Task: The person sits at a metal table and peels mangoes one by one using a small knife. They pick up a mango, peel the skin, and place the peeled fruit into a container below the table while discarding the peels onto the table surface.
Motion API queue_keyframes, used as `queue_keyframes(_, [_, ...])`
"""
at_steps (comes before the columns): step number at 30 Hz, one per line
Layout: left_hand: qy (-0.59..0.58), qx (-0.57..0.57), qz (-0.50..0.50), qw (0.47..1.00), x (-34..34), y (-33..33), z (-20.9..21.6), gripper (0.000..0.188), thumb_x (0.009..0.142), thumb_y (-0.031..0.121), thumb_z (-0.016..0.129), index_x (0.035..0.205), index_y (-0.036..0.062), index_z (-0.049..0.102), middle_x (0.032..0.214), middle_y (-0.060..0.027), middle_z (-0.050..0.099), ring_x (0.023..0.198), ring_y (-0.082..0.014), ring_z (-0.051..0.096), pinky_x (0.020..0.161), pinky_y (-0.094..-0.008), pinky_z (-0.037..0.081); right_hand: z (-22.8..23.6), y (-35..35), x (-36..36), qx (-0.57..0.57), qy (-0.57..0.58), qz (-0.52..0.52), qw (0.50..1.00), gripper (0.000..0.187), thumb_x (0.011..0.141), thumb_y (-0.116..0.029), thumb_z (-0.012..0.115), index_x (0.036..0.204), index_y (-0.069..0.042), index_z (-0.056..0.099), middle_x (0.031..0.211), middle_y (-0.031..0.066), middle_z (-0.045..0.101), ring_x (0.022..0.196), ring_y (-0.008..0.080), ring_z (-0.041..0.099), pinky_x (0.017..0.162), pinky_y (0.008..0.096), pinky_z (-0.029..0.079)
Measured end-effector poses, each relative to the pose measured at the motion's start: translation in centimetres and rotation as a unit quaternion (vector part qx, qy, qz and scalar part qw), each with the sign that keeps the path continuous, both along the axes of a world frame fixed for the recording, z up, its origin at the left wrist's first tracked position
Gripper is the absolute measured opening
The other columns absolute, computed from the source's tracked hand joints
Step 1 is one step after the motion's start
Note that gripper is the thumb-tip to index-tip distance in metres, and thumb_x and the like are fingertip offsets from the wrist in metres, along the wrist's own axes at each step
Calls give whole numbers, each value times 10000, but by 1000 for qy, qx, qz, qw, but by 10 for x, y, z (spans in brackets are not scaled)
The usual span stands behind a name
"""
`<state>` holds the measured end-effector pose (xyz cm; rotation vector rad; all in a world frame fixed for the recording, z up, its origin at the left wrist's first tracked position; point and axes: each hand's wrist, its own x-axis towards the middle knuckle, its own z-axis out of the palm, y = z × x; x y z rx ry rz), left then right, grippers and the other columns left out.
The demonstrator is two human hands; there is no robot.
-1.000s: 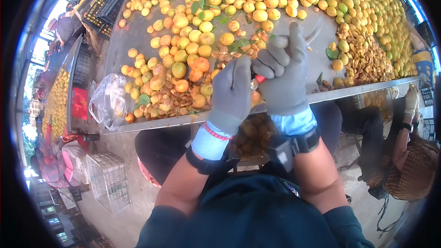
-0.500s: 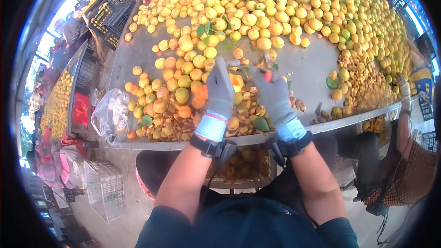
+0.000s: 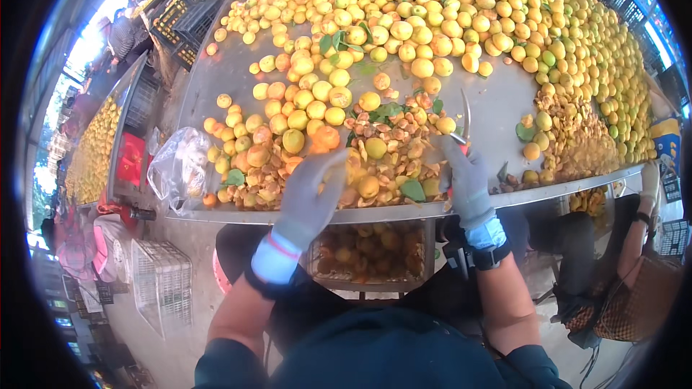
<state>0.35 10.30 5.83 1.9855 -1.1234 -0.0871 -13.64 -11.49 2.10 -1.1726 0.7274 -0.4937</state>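
My left hand (image 3: 313, 191), in a grey glove, hovers over the near edge of the metal table (image 3: 497, 90). It is blurred, its fingers stretch out to the right, and I make out no fruit gripped in them. A yellow smear shows beside the fingertips. My right hand (image 3: 468, 181), gloved too, is closed around a red-handled curved knife (image 3: 466, 112) with its blade pointing up and away. Between the hands spreads a heap of cut fruit pieces (image 3: 400, 137) with some whole peach-like fruits (image 3: 375, 148). Orange cut fruit (image 3: 324, 138) sits just beyond my left hand.
A large pile of yellow fruit (image 3: 447, 21) covers the far side of the table. A clear plastic bag (image 3: 179, 169) lies at its left corner. Below is a crate of fruit (image 3: 371, 248); a white crate (image 3: 162, 281) stands left. A co-worker's arm (image 3: 638, 234) is at right.
My left hand has pulled back toward me and to the left, away from the knife. My right hand has moved right and nearer with the knife, uncovering the heap of pieces.
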Motion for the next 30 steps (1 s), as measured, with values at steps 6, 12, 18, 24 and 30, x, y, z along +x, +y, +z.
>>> queue_keyframes(6, [-298, 281, -143, 901, 50, -82, -53, 414, 820, 187, 611, 1222, 92, 578, 1080, -140, 636, 1020, -328, 583, 905, -442, 452, 4, 17, -12, 53, -6, 41, 998, 281, 968, -284, 571, 1080, -38, 649, 712, 26, 659, 395, 45, 443, 370, 193, 329])
queue_keyframes(12, [108, 102, -94, 984, 44, -72, -17, 381, 875, 209, 585, 1224, 58, 583, 1074, -88, 639, 1040, -219, 577, 920, -361, 460, 10, 12, -20, 57, -6, 119, 991, 292, 975, -283, 561, 1126, -38, 614, 668, -4, 627, 408, 42, 450, 387, 194, 350])
queue_keyframes(18, [582, -210, -166, 768, -9, -45, 6, 487, 955, 228, 466, 1368, -23, 407, 1168, -117, 567, 1087, -215, 571, 991, -396, 446, 37, 43, -13, 43, -54, 178, 982, 253, 981, -260, 550, 1065, -31, 618, 689, 1, 643, 455, 22, 459, 430, 179, 371])
queue_keyframes(24, [704, -253, -160, 644, -33, -23, 17, 580, 984, 402, 413, 1411, 11, 375, 1117, -95, 598, 988, -221, 591, 946, -433, 463, 62, 58, -25, 25, -15, 223, 974, 290, 988, -317, 527, 1003, -38, 607, 686, -5, 624, 460, 33, 471, 435, 183, 372])
queue_keyframes(30, [649, -266, -128, 701, -50, 24, 10, 537, 1020, 413, 375, 1394, 31, 424, 1082, -77, 629, 996, -201, 594, 867, -354, 473, 60, 90, -44, -143, 4, 270, 952, 467, 1005, -434, 430, 897, -37, 651, 559, 11, 556, 422, 69, 482, 407, 201, 376])
